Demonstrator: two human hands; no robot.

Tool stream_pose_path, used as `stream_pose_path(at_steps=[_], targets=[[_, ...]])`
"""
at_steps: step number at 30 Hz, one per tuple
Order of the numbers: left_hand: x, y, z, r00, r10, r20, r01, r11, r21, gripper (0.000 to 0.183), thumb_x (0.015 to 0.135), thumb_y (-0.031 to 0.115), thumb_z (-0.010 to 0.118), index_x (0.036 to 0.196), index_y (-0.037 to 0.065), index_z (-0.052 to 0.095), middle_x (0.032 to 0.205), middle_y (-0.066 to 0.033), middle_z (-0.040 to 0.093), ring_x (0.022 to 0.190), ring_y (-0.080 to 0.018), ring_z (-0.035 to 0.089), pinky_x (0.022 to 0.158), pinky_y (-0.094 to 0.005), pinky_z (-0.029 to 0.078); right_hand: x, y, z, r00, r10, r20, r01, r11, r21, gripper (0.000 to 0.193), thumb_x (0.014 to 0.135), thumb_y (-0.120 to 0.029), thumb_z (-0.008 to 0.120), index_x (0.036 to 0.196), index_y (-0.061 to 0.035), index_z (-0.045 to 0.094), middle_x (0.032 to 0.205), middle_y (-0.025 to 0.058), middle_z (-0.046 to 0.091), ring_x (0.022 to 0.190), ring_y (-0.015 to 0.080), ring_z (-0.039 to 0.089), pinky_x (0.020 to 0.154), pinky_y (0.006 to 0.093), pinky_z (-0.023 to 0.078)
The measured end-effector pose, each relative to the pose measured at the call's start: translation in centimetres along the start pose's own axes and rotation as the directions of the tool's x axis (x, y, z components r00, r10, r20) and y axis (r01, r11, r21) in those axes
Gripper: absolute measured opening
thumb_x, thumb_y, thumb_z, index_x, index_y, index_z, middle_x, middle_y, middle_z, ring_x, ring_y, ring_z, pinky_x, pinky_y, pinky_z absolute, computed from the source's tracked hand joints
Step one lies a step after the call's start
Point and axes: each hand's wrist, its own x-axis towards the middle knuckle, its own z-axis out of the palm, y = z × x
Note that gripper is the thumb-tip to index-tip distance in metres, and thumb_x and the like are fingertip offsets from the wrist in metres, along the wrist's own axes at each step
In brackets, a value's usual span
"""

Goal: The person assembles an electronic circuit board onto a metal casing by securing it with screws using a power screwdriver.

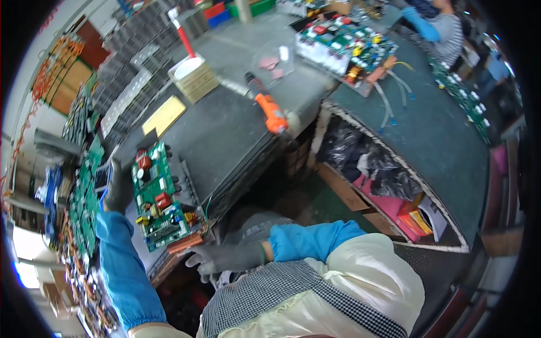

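Note:
A green circuit board [151,188] crowded with red, white and yellow parts stands at the bench's left edge, with a copper-coloured finned piece [189,241] at its near end. My left hand [119,186], in a grey glove, is upright right beside the board's left edge. Its thumb side shows, but most of its fingers are hidden, so any grip is unclear. Close to the copper-coloured piece, my right hand [228,259], also grey-gloved, has its fingers spread and holds nothing visible. Whether its fingertips touch that piece, I cannot tell.
An orange electric screwdriver [271,112] hangs over the bench edge. Behind it are a cardboard box [194,81], a yellow pad [164,116] and stacked grey metal parts [132,67]. Another populated board assembly [344,48] lies on the right bench, above an open shelf [389,174]. A co-worker's blue sleeve [421,23] shows beyond.

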Motion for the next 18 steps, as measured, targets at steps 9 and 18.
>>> stream_pose_path(at_steps=[9,18], targets=[[1.8,-5.8,-2.0,0.984,-0.119,-0.135,0.018,0.813,-0.582,0.096,0.1,0.076,0.023,0.148,-0.004,0.045,0.145,-0.013,0.056,0.13,-0.0264,0.053,0.115,-0.0385,0.035,1.8,2.5,2.1,0.987,-0.138,-0.087,0.14,0.99,0.011,0.069,0.106,-0.039,0.05,0.16,-0.0087,0.021,0.15,0.0099,0.043,0.115,0.0177,0.057,0.092,0.0347,0.053],[-4.6,-9.6,-4.1,0.972,0.234,-0.01,-0.173,0.688,-0.705,0.082,0.105,0.066,0.025,0.144,-0.002,0.049,0.136,-0.0143,0.063,0.126,-0.0279,0.056,0.114,-0.0433,0.037,-0.7,-2.6,1.3,0.835,-0.246,-0.493,0.303,0.952,0.038,0.041,0.104,-0.04,0.054,0.12,-0.0025,0.056,0.092,0.0044,0.064,0.074,0.0082,0.064,0.062,0.0227,0.052]])
